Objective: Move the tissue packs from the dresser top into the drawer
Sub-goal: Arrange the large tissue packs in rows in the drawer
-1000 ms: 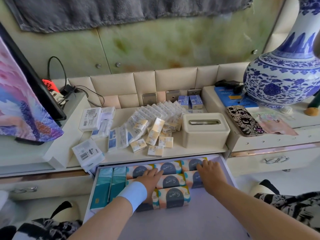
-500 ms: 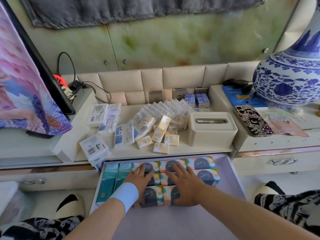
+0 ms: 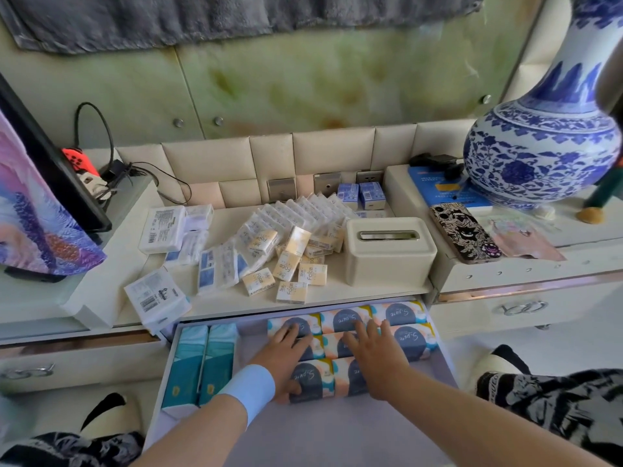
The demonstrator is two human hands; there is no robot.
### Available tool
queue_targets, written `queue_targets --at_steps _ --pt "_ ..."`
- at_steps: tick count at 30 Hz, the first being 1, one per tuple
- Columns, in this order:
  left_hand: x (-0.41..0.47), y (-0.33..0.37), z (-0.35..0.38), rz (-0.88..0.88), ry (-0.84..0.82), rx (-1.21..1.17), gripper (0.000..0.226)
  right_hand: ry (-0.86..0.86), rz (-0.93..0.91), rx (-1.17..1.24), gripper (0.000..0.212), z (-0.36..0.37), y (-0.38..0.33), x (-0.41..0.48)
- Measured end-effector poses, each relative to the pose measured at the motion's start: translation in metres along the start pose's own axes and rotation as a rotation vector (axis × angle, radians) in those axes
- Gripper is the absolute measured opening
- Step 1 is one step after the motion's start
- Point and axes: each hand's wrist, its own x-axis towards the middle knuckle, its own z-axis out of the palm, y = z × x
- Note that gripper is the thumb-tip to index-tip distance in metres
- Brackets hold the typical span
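L hand point(image 3: 286, 355) lies flat, fingers spread, on the navy-orange tissue packs point(image 3: 409, 335). R hand point(image 3: 374, 352) is flat just beside it, fingers also spread, pressing on the same packs. Both are inside the open drawer point(image 3: 337, 436), below and in front of the cream tissue box point(image 3: 387, 254). Two teal packs point(image 3: 202, 358) lie in the drawer too, more to the left of the box. Small yellow packs point(image 3: 290, 292) & white packs point(image 3: 161, 227) are on the dresser top, left of the box.
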Motion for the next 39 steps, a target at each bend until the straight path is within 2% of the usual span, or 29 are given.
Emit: queue_targets --at_steps 4,7,10,12,16,20,23,27,29,32,34,35,37,39 --pt "0.003 -0.001 -0.009 -0.010 -0.029 -0.039 0.111 0.049 -0.073 0.113 0.109 0.010 0.002 0.001" --pt "-0.003 -0.007 -0.016 0.003 -0.057 0.014 0.112 0.039 -0.137 0.135 0.103 0.010 0.004 0.006" --pt "-0.007 -0.013 -0.024 0.039 -0.032 0.004 0.096 0.066 -0.134 0.226 0.093 -0.009 -0.001 0.013" --pt "-0.008 -0.021 -0.038 0.036 0.045 -0.067 0.082 0.106 -0.142 0.286 0.085 -0.032 -0.008 0.021" --pt "-0.024 -0.056 -0.073 -0.073 0.220 -0.162 0.063 0.192 -0.153 0.423 0.067 -0.081 -0.037 0.042" --pt "-0.050 -0.115 -0.085 -0.315 0.291 -0.164 0.061 0.208 -0.156 0.655 0.061 -0.126 -0.071 0.062" --pt "-0.070 -0.159 -0.075 -0.533 0.313 -0.151 0.066 0.161 -0.176 0.773 0.063 -0.159 -0.098 0.079" --pt "-0.087 -0.209 -0.051 -0.723 0.238 -0.375 0.102 0.094 -0.179 0.881 0.068 -0.195 -0.140 0.108" --pt "-0.085 -0.223 -0.041 -0.732 0.242 -0.596 0.118 0.014 -0.178 0.999 0.072 -0.210 -0.159 0.121" --pt "-0.067 -0.242 -0.021 -0.657 0.278 -0.937 0.120 -0.073 -0.170 1.234 0.071 -0.219 -0.181 0.135" --pt "-0.065 -0.243 -0.021 -0.640 0.347 -1.026 0.112 -0.064 -0.098 1.349 0.059 -0.219 -0.187 0.140" --pt "-0.068 -0.240 -0.023 -0.647 0.381 -1.050 0.109 -0.076 -0.056 1.400 0.045 -0.219 -0.187 0.140" --pt "-0.080 -0.222 -0.038 -0.678 0.435 -1.119 0.123 -0.140 -0.009 1.466 0.015 -0.220 -0.182 0.138" --pt "-0.085 -0.208 -0.050 -0.672 0.450 -1.177 0.133 -0.202 0.038 1.585 0.006 -0.220 -0.172 0.130"
